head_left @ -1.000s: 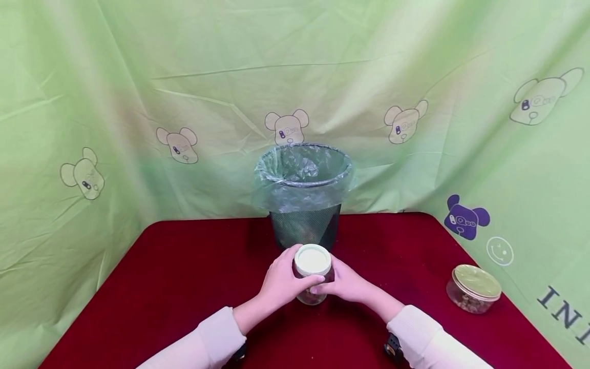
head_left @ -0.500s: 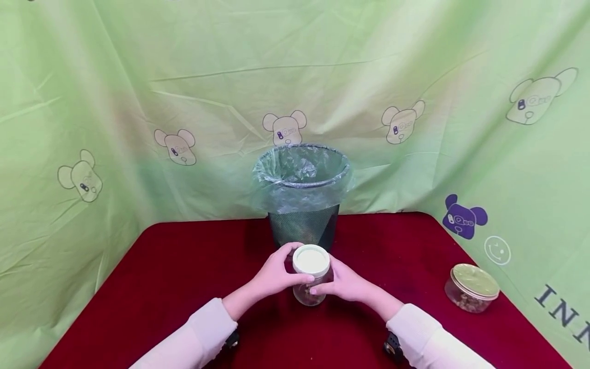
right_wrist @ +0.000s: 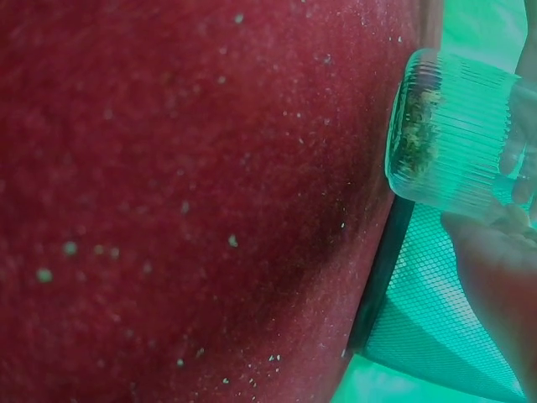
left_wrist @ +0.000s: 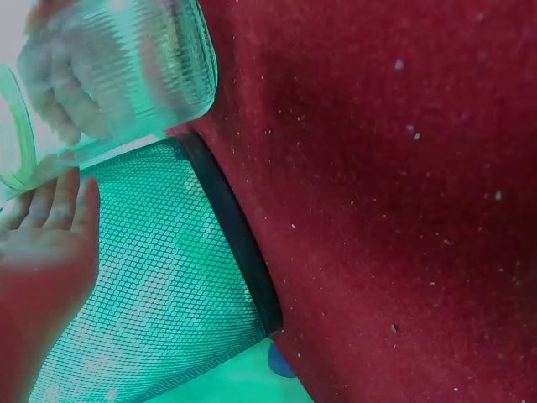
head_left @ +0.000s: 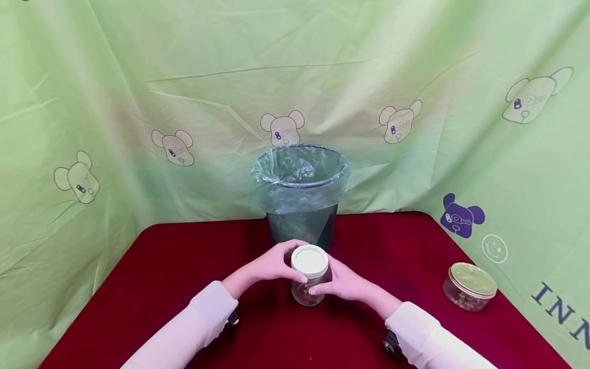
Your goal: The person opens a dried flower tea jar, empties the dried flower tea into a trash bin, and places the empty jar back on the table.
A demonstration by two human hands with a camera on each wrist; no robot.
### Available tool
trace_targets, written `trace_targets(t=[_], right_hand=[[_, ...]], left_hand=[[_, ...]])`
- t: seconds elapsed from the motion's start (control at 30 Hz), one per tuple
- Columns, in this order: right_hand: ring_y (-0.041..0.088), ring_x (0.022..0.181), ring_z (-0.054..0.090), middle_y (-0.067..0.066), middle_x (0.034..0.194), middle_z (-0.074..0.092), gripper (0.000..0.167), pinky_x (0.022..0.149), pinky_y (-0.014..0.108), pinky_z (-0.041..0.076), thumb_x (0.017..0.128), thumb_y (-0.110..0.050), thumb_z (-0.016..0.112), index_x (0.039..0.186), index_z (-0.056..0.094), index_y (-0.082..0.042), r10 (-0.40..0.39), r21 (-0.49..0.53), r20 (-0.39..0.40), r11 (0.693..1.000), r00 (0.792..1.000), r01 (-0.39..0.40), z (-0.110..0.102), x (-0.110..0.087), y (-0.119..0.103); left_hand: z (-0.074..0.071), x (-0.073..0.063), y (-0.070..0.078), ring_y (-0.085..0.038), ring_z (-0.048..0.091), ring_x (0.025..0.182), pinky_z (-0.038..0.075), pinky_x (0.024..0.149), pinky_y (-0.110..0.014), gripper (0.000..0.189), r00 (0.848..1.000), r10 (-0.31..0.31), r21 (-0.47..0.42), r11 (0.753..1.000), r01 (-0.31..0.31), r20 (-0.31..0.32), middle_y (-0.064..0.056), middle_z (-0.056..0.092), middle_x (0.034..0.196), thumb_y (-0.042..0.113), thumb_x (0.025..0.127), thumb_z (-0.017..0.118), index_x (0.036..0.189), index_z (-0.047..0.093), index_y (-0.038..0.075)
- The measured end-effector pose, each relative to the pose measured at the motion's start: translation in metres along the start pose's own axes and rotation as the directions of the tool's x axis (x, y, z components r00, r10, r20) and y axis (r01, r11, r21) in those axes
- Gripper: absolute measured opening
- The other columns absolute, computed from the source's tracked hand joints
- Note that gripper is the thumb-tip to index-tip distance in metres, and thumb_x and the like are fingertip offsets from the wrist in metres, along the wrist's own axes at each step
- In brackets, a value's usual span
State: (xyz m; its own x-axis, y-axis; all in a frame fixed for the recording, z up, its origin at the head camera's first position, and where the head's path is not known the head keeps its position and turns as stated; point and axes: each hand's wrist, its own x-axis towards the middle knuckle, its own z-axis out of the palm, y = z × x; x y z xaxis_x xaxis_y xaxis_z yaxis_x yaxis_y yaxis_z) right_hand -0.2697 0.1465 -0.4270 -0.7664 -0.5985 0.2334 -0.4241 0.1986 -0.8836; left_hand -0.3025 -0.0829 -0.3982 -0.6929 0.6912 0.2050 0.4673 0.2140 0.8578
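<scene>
A clear ribbed jar (head_left: 305,294) with a white lid (head_left: 310,260) stands upright in front of the bin in the head view. Small brownish bits lie at its bottom, visible also in the right wrist view through the jar (right_wrist: 461,134). My left hand (head_left: 276,264) grips the lid from the left, thumb at the front edge and fingers behind. From the right, my right hand (head_left: 344,281) holds the jar's body, its thumb across the front. In the left wrist view, the fingers of my left hand (left_wrist: 50,218) lie along the lid's edge.
A black mesh bin (head_left: 299,220) with a clear plastic liner stands just behind the jar. At the right lies a round, low tub (head_left: 470,287) with a gold-rimmed lid and brown pieces inside. Red cloth (head_left: 184,266) covers the table; a green curtain hangs behind.
My left hand has turned about the lid, its thumb sliding back leftward and its wrist swinging outward and forward. The right hand keeps its hold on the jar, which stays nearly in place.
</scene>
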Motion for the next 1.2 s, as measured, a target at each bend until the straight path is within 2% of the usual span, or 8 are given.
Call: trace_targets(t=[0.1,0.37,0.5,0.63,0.83,1.1,1.2], right_hand=[[0.02,0.119,0.05,0.007,0.129,0.052,0.079,0.099,0.028,0.041,0.078,-0.008,0.081,0.142,0.035,-0.003,0.005,-0.006,0.0,1.0,1.0,-0.005,0.0,0.0,0.001],[0.021,0.119,0.05,0.007,0.129,0.052,0.078,0.099,0.028,0.041,0.079,-0.009,0.08,0.142,0.034,-0.003,0.006,-0.002,0.002,1.0,1.0,-0.006,0.0,0.001,0.001],[0.021,0.118,0.051,0.007,0.129,0.052,0.078,0.098,0.028,0.042,0.079,-0.009,0.08,0.142,0.034,-0.003,0.003,0.008,0.006,1.0,1.0,-0.003,0.001,0.001,0.002],[0.02,0.117,0.052,0.008,0.129,0.052,0.077,0.097,0.028,0.043,0.079,-0.006,0.079,0.141,0.035,-0.003,-0.001,0.018,-0.001,1.0,1.0,0.001,0.001,0.0,0.002],[0.02,0.116,0.053,0.009,0.128,0.054,0.076,0.097,0.028,0.043,0.079,-0.006,0.08,0.141,0.035,-0.003,-0.008,0.022,-0.004,1.0,1.0,0.009,0.001,0.001,0.001],[0.02,0.116,0.054,0.008,0.127,0.055,0.075,0.098,0.028,0.043,0.079,-0.004,0.079,0.14,0.036,-0.003,-0.011,0.02,-0.012,1.0,1.0,0.011,0.002,0.001,0.0],[0.02,0.116,0.054,0.009,0.127,0.055,0.076,0.098,0.028,0.043,0.079,-0.005,0.079,0.141,0.036,-0.003,-0.018,0.027,-0.005,0.999,1.0,0.018,0.002,0.001,0.001]], left_hand=[[0.0,0.0,0.0,-0.013,0.059,0.105,0.046,0.092,-0.028,0.066,1.0,-0.023,0.005,1.0,0.023,-0.002,-0.001,0.063,0.117,0.011,0.074,0.084,0.132,0.052,0.005],[0.006,-0.005,0.001,-0.013,0.058,0.108,0.045,0.095,-0.03,0.068,0.997,-0.05,0.022,0.998,0.051,-0.061,-0.001,0.062,0.12,0.017,0.075,0.084,0.134,0.052,0.007],[0.011,-0.008,0.001,-0.011,0.058,0.108,0.044,0.095,-0.031,0.069,0.991,-0.057,0.047,0.997,0.064,-0.124,0.003,0.062,0.119,0.022,0.074,0.086,0.134,0.053,0.011],[0.019,-0.012,0.001,-0.009,0.057,0.108,0.045,0.094,-0.034,0.072,0.976,-0.058,0.093,0.993,0.079,-0.209,0.007,0.061,0.12,0.031,0.072,0.086,0.134,0.054,0.015],[0.032,-0.016,0.006,-0.01,0.057,0.106,0.047,0.09,-0.036,0.073,0.943,-0.057,0.131,0.986,0.105,-0.329,0.008,0.061,0.119,0.037,0.071,0.086,0.133,0.055,0.015],[0.05,-0.02,0.016,-0.015,0.058,0.106,0.049,0.088,-0.038,0.072,0.873,-0.033,0.162,0.979,0.127,-0.487,0.002,0.062,0.118,0.041,0.069,0.086,0.129,0.058,0.013],[0.057,-0.021,0.019,-0.017,0.058,0.106,0.048,0.088,-0.039,0.073,0.843,-0.044,0.178,0.97,0.164,-0.536,0.001,0.062,0.117,0.044,0.068,0.086,0.127,0.058,0.012]])
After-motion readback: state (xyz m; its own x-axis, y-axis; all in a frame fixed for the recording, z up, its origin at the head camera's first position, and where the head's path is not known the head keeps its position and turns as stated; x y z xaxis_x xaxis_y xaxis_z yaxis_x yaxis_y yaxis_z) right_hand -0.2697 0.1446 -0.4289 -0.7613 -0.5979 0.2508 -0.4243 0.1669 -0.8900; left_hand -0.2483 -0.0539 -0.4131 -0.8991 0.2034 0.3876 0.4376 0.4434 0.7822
